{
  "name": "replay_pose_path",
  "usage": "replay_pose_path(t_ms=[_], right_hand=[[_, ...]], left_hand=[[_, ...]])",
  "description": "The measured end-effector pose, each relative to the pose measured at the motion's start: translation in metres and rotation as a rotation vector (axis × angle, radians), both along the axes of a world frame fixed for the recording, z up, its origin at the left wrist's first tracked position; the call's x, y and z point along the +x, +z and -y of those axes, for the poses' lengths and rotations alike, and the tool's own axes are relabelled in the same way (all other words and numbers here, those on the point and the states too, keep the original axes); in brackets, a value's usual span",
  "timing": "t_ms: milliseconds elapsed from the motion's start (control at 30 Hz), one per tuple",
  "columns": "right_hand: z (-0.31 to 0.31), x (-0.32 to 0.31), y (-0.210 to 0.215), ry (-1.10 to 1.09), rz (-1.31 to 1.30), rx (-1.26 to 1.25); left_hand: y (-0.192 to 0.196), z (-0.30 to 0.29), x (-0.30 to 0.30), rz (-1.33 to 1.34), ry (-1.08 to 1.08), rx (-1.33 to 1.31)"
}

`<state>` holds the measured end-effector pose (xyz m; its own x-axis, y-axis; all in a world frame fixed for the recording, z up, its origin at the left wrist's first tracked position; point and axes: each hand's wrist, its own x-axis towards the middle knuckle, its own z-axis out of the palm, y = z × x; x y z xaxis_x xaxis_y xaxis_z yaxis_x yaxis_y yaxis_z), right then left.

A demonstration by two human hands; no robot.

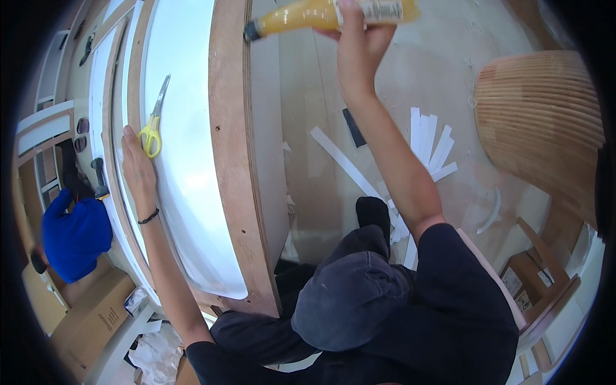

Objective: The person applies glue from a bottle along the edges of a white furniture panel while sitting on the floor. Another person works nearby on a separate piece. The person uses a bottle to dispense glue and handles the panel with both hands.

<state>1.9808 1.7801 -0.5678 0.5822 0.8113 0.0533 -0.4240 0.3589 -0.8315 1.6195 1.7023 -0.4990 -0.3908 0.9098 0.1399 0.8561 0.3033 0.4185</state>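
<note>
My right hand (357,48) is raised at the top of the view, shut on a yellow glue bottle (321,16) that lies sideways with its dark nozzle pointing left toward the plywood edge. My left hand (138,170) rests flat on the left rim of a long white panel (192,167), fingers together, just below a pair of yellow-handled scissors (154,122) lying on the panel. A plywood strip (240,160) runs along the panel's right side.
White paper strips (430,144) lie scattered on the floor, with a small dark object (354,127) beside them. A curved ribbed wooden form (545,115) stands at right. Cardboard boxes (96,314) and a blue cloth (74,234) sit at left. My legs fill the lower middle.
</note>
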Motion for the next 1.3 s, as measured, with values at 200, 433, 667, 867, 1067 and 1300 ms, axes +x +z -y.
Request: replay_pose_path(t_ms=[200,433,667,867,1067,1300], right_hand=[[0.079,-0.010,0.012,0.048,-0.009,-0.036],[0.074,-0.006,0.003,0.181,-0.125,-0.174],[0.078,-0.005,0.003,0.164,-0.110,-0.116],[0.062,-0.009,0.002,0.071,-0.076,-0.055],[0.035,-0.012,0.011,-0.102,0.095,0.048],[0.114,-0.015,0.006,-0.038,0.210,0.050]], left_hand=[[-0.002,-0.001,-0.005,-0.032,-0.009,-0.012],[-0.001,0.000,0.002,-0.051,0.031,-0.020],[0.003,0.000,0.007,-0.050,0.058,-0.050],[0.003,-0.002,0.008,-0.051,0.057,-0.029],[0.004,-0.001,0.007,-0.053,0.071,-0.061],[-0.001,-0.002,-0.001,-0.056,0.044,-0.038]])
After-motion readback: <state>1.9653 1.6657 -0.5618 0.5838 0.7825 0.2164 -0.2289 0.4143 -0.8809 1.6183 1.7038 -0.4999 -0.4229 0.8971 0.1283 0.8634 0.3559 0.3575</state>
